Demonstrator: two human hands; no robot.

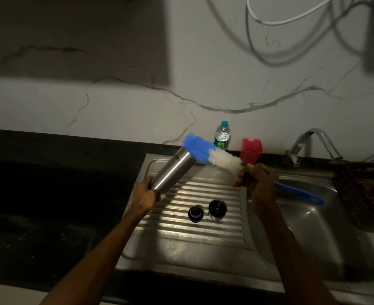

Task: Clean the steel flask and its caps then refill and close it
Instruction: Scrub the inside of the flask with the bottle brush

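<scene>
My left hand (147, 192) grips the base of the steel flask (173, 170), which tilts up and to the right over the ribbed draining board (181, 236). My right hand (255, 180) holds the blue handle of a bottle brush (217, 156). The brush's blue bristle tip lies at the flask's open mouth; its white bristles sit between the mouth and my right hand. Two dark caps stand on the draining board below: a smaller one (196, 213) and a steel-rimmed cup cap (217, 209).
A plastic water bottle (222, 135) with a green cap and a red container (251, 150) stand at the wall behind the sink. A tap (309, 144) rises over the sink basin (309, 230) at right. A dark woven thing (366, 194) hangs on the far right. Black counter lies left.
</scene>
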